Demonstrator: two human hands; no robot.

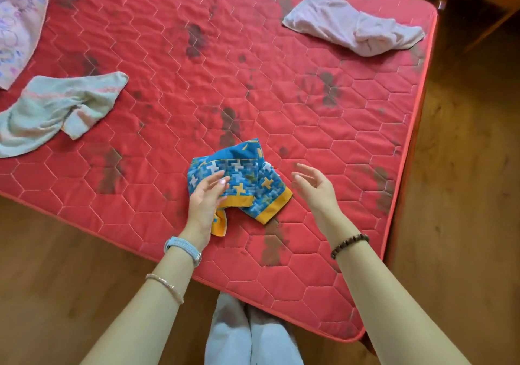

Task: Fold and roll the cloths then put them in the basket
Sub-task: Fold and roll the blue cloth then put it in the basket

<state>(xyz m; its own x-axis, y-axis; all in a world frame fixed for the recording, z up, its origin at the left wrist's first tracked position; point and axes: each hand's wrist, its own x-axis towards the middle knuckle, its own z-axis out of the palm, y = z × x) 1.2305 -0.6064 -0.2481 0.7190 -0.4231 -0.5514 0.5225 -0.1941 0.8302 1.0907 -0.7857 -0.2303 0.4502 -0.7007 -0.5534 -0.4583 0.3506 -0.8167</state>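
The crumpled blue-and-yellow cloth [244, 177] appears light, soft and limp. The left hand [206, 195] is open over it, and the right hand [315, 187] is open just beside it. Grasp the yellow border [277, 204] at its corners to spread the cloth.

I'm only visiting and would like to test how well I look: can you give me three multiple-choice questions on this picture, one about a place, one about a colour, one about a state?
1. Where does the pale pink cloth lie?
A. near the far right corner of the mattress
B. on the floor
C. under a hand

2. What colour is the border of the blue patterned cloth?
A. green
B. yellow
C. black

3. How is the right hand?
A. gripping a cloth
B. open, holding nothing
C. clenched in a fist

Answers:
1 A, it lies crumpled by that corner.
2 B, a yellow band runs along its edge.
3 B, its fingers are spread and hold nothing.
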